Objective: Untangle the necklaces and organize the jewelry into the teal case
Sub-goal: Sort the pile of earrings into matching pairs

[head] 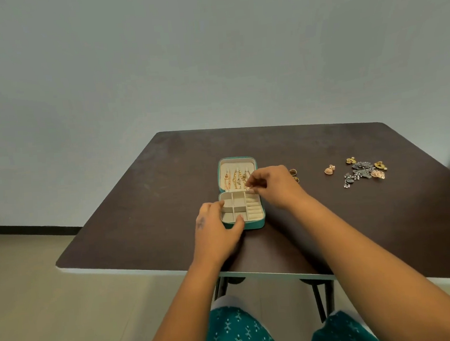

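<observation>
On the dark table (140, 204), the left hand (218, 232) grips the open teal case (240, 196) at its near-left corner, while the right hand (273, 185) pinches a small piece at the hinge.

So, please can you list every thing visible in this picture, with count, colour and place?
jewelry case: one, teal, beige inside, open at table centre
necklaces: several, gold, hanging in the case lid
earring: one, rose-gold, lying alone right of the case
jewelry pile: one heap, silver and gold, table's right side
table: one, dark brown
left hand: holds the case's near-left corner
right hand: fingertips pinch something small at the lid's lower edge
</observation>
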